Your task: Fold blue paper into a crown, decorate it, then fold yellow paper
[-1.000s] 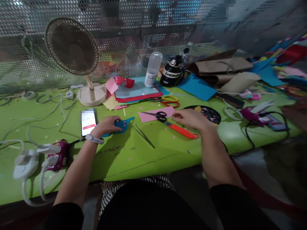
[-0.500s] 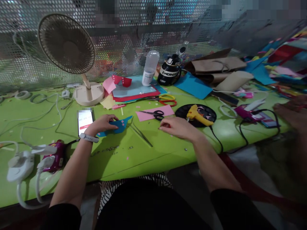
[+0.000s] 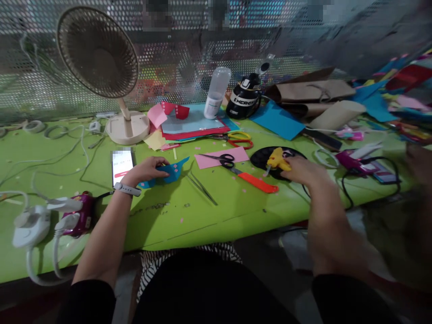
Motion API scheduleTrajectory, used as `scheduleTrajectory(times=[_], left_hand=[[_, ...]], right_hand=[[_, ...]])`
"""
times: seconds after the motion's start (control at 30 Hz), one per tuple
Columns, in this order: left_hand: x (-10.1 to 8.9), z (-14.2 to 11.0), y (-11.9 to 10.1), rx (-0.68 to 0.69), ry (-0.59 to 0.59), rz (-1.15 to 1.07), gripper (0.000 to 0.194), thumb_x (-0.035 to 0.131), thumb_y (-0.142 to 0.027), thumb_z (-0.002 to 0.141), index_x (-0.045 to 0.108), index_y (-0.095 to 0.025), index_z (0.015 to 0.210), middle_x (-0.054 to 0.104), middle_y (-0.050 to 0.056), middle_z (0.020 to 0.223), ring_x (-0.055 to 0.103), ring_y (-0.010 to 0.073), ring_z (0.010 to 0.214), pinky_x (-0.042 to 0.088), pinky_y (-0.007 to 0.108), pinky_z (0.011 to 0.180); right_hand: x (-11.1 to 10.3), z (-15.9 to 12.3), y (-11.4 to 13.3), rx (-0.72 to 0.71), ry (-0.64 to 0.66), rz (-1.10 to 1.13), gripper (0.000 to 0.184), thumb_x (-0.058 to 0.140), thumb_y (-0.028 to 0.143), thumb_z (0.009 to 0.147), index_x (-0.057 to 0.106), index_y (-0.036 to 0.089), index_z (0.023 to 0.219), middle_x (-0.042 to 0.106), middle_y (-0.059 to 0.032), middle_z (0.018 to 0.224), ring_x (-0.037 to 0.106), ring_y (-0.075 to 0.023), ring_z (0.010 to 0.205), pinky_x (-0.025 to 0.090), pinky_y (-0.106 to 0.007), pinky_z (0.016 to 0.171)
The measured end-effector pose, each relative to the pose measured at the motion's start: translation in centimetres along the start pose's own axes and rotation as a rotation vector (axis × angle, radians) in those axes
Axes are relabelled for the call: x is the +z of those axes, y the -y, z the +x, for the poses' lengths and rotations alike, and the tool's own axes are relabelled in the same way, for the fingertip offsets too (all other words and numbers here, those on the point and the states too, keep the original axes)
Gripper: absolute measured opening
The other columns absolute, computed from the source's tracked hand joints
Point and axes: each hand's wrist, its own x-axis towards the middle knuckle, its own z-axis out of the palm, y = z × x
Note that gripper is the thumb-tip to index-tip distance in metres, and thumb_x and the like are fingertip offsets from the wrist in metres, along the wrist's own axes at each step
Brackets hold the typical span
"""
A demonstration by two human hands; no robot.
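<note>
tabletop (image 3: 236,216): green, carried all items below. fan (image 3: 101,54): beige, stood behind the pink sheet (image 3: 239,155), to its left. tray (image 3: 260,157): black, round, sat just right of the sheet. blue paper (image 3: 173,175): pink-dotted, left of the sheet; the left hand's (image 3: 148,169) grip pinched it. glue gun (image 3: 278,158): yellow, right of the sheet, over the tray; the right hand's (image 3: 302,171) grip was closed on its handle. orange-handled cutter (image 3: 258,182): lay before the sheet, rightward. scissors (image 3: 221,159): black, lay across the sheet. tweezers (image 3: 205,192): lay before the sheet, leftward.
</note>
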Motion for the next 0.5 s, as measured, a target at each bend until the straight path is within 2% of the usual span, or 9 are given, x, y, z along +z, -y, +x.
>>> scheduleTrajectory(times=[0.17,0.33,0.43,0.5], left_hand=[[0.0,-0.2,0.0,0.007,0.001,-0.054,0.044,0.070,-0.042,0.070,0.065,-0.016,0.106,0.070,0.006,0.098,0.061,0.0207,0.087,0.047,0.031,0.076],[0.1,-0.3,0.3,0.041,-0.005,-0.104,0.041,0.069,-0.040,0.073,0.065,-0.015,0.105,0.070,0.007,0.101,0.062,0.0207,0.089,0.046,0.031,0.077],[0.1,-0.2,0.6,0.084,0.008,-0.124,0.037,0.068,-0.041,0.076,0.066,-0.014,0.101,0.070,0.006,0.096,0.062,0.0188,0.085,0.046,0.029,0.074],[0.1,-0.2,0.7,0.122,0.017,-0.122,0.034,0.067,-0.042,0.078,0.066,-0.014,0.097,0.070,0.005,0.092,0.061,0.0175,0.081,0.045,0.029,0.072]], right_hand=[[1.3,1.5,-0.3,0.005,-0.018,0.005,0.048,0.063,0.031,0.084,0.058,0.007,0.125,0.057,-0.0248,0.124,0.060,-0.0303,0.105,0.040,-0.035,0.074],[1.0,2.2,-0.8,-0.018,0.007,0.040,0.032,0.066,0.036,0.083,0.069,0.010,0.103,0.064,-0.0229,0.109,0.062,-0.0265,0.093,0.039,-0.034,0.071],[0.4,1.5,-0.8,0.027,-0.084,0.159,0.032,0.067,0.036,0.083,0.069,0.010,0.100,0.065,-0.0246,0.106,0.062,-0.0263,0.093,0.039,-0.036,0.071],[-0.1,0.8,-0.2,0.046,-0.180,0.353,0.028,0.067,0.031,0.083,0.067,0.010,0.101,0.066,-0.0249,0.104,0.062,-0.0238,0.089,0.040,-0.036,0.071]])
